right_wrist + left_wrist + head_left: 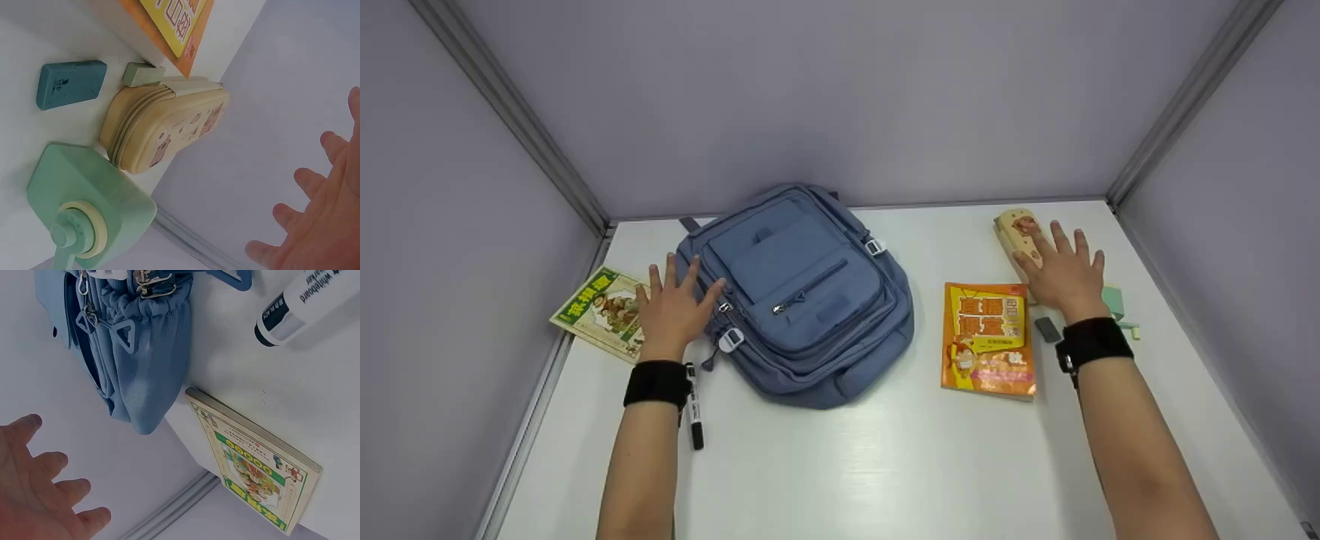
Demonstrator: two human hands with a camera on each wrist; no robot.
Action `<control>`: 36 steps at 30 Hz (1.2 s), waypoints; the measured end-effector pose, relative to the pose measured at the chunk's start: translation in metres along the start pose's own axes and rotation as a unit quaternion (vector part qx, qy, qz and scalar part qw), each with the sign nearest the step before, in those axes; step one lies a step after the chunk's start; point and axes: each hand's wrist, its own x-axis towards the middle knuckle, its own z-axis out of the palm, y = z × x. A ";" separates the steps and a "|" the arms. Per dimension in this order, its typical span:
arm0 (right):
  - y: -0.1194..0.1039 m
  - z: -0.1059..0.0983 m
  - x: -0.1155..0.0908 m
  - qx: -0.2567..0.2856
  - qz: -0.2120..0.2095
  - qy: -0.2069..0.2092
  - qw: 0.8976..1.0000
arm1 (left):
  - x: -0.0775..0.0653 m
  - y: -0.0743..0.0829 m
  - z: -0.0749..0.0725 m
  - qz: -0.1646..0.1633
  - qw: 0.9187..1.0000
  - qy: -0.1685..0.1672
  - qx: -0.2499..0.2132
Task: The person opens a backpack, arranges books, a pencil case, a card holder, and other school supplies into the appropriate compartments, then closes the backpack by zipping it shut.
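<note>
My left hand [671, 319] is spread with straight fingers and holds nothing. It overlaps the left side of a blue backpack [802, 281] and the edge of a green-and-cream book [604, 311] in the head view. A black-capped whiteboard marker [695, 420] lies by the left wrist. On the other side, my right hand [1069, 281] also has its fingers fanned out, with nothing in its grasp. It partly covers a cream pencil case [1014, 238]; in the right wrist view the fingers are apart from that pencil case [180, 124].
An orange-and-yellow book [988, 341] lies right of the backpack. Near the right wrist are a dark eraser [1047, 330] and a green crank pencil sharpener [90, 197]. A small pale green block [143, 74] sits beside the pencil case. Grey panels [840, 97] enclose the white table [840, 480].
</note>
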 end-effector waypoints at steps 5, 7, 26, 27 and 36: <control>-0.012 0.004 0.004 0.008 -0.009 0.004 1.000 | -0.003 0.006 0.003 -0.011 1.000 -0.006 -0.013; -0.018 0.006 0.006 0.011 -0.016 0.006 1.000 | -0.004 0.010 0.005 -0.016 1.000 -0.008 -0.019; -0.094 0.031 0.004 0.027 -0.097 -0.022 0.995 | -0.023 0.049 0.041 0.002 0.999 -0.026 -0.032; -0.098 0.032 0.003 0.026 -0.100 -0.024 0.994 | -0.024 0.050 0.042 0.005 0.999 -0.028 -0.029; -0.133 0.047 -0.003 -0.003 -0.132 -0.068 0.989 | -0.031 0.063 0.057 0.037 0.998 -0.054 -0.014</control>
